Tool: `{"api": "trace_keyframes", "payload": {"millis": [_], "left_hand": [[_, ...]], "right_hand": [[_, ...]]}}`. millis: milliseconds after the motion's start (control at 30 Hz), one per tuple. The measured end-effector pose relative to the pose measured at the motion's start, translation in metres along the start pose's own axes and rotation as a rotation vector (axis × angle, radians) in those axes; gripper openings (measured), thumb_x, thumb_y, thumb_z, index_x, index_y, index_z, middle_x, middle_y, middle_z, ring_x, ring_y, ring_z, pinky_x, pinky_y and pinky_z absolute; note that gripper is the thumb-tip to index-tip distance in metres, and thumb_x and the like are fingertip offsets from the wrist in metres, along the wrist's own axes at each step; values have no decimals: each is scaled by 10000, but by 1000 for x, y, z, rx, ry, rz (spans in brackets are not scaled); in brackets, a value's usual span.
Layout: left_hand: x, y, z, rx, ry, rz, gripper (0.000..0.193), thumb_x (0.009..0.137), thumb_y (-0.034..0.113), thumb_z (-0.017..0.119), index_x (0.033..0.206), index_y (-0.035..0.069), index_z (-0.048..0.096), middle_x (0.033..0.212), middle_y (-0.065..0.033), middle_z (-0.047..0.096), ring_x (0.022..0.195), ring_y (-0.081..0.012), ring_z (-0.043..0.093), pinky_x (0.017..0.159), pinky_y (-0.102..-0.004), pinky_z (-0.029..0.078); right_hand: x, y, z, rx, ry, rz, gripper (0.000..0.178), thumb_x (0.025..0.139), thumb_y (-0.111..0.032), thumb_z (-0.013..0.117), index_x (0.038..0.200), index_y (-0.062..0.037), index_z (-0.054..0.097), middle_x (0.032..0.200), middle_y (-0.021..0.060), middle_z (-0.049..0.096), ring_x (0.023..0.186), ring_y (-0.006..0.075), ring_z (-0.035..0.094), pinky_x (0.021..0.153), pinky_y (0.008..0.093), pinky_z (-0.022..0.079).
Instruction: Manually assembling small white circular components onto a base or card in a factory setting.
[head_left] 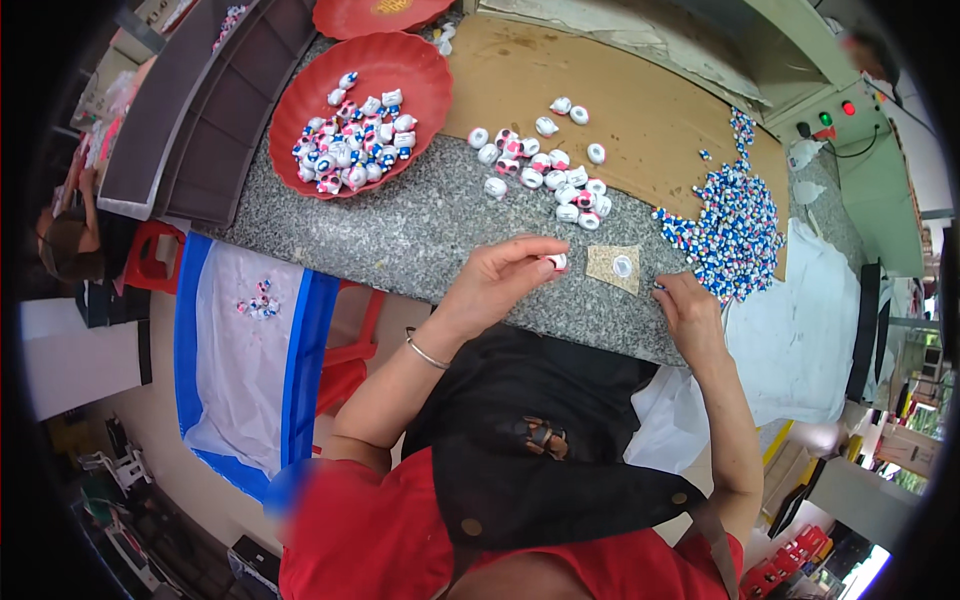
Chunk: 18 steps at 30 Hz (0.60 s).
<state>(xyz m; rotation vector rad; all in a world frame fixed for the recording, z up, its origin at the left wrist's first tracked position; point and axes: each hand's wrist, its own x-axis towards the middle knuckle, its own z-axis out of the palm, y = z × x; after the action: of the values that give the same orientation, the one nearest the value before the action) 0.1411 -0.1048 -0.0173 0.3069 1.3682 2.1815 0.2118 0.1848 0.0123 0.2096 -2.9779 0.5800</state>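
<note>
My left hand is closed over the stone worktop, pinching a small white-and-red plastic figure part between thumb and fingertips. To its right lies a beige, rough-textured pad with a round whitish spot on it. Beyond the pad, my right hand pinches a tiny blue-and-white piece, mostly covered by the fingers. Just past that hand spreads a heap of small blue-and-white pieces. Several hollow white rounded parts, some marked pink, lie scattered ahead of my left hand.
A red scalloped bowl with assembled figures stands at the far left, beside a dark tray. Cardboard covers the back of the worktop. A blue-rimmed, lined bin sits lower left. At right is a green machine housing with lit buttons.
</note>
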Motion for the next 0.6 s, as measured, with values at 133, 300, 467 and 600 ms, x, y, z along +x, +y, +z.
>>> {"api": "trace_keyframes", "payload": {"millis": [133,300,467,600], "left_hand": [[-2,-8,-4,28,-39,59,231,955,35,561,1174,-2,628,1211,-119,619,1109,-218,623,983,-347,509],[-11,1,0,-152,18,-50,241,948,45,580,1183,19,626,1167,-114,638,1083,-224,639,955,-326,523],[-12,5,0,-140,11,-100,252,946,54,588,1193,17,619,1154,-114,644,1060,-219,650,924,-303,535],[-13,-1,-2,-78,-4,-74,263,945,34,579,1205,13,609,1152,-110,646,1034,-216,659,914,-303,539]], "right_hand": [[3,-5,-3,7,-31,-62,196,806,9,687,1000,0,671,906,165,651,803,342,658,680,392,533],[6,-8,-4,26,-45,-86,183,806,-3,695,988,-11,680,889,145,645,793,325,658,666,383,531],[3,-8,-3,31,-19,-106,186,791,-10,717,974,-9,684,871,134,658,771,302,665,663,367,538],[1,-14,-4,-3,-52,-78,187,799,5,702,985,-3,686,881,141,666,783,302,669,659,355,541]]}}
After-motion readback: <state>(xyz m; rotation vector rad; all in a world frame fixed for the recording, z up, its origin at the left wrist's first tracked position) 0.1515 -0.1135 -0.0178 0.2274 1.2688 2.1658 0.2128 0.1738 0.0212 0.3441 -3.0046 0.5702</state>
